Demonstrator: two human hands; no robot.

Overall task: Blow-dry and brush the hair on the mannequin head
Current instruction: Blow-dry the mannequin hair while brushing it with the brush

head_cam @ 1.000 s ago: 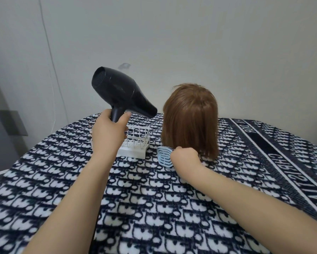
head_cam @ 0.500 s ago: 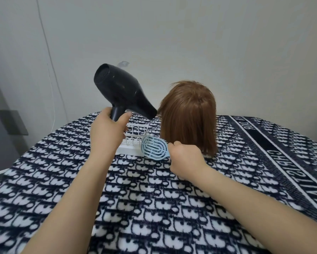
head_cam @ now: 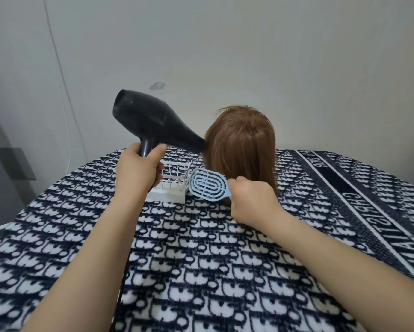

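The left hand (head_cam: 139, 172) grips the black hair dryer (head_cam: 153, 124), nozzle at the mannequin's hair (head_cam: 240, 149). The right hand (head_cam: 250, 202) grips a blue brush (head_cam: 208, 184) (vented head), just left of its fist.

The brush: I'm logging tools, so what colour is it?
The brush is light blue, with a slotted head; the head view shows it best.

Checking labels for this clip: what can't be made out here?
Head view only.
- face: turned away, behind the hair.
- dryer handle: mostly inside the left hand.
- brush handle: inside the right hand.
- rack, left side: behind the left hand.
- nozzle touching hair or not: one angle, cannot tell.
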